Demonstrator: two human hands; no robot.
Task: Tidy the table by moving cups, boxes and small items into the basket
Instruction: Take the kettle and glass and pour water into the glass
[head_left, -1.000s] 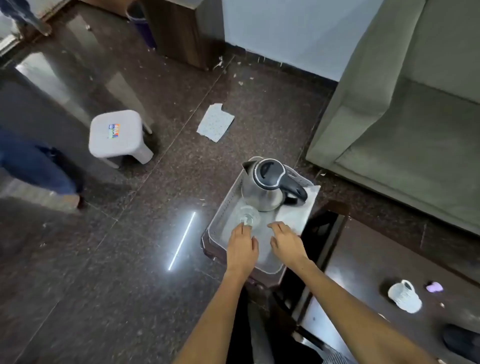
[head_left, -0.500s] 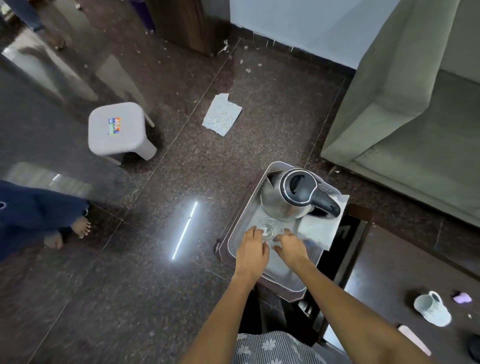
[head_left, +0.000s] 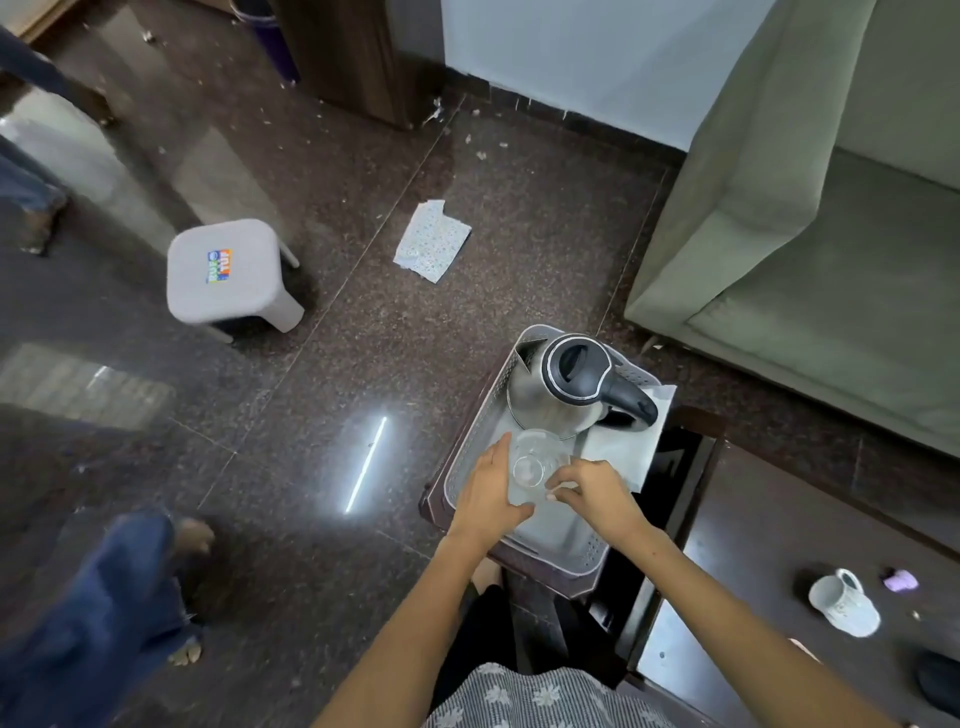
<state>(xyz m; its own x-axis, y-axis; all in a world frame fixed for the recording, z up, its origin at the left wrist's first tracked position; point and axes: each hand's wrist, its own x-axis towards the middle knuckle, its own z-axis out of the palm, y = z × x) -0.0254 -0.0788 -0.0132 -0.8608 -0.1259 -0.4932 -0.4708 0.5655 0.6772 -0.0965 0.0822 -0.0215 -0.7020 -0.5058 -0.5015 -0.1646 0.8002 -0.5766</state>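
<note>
Both hands now lift the glass (apparently clear of the basket), left hand and right hand gripping it.

Both bare forearms are extended forward at lower centre of the frame. The left hand and right hand are held close together, fingers curled inward.

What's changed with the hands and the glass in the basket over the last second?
Both hands closed in on the clear glass: the left hand now cups its left side and the right hand has its fingers at the right rim. A second ago they rested nearer the basket's front edge. The kettle and white paper stayed put.
</note>
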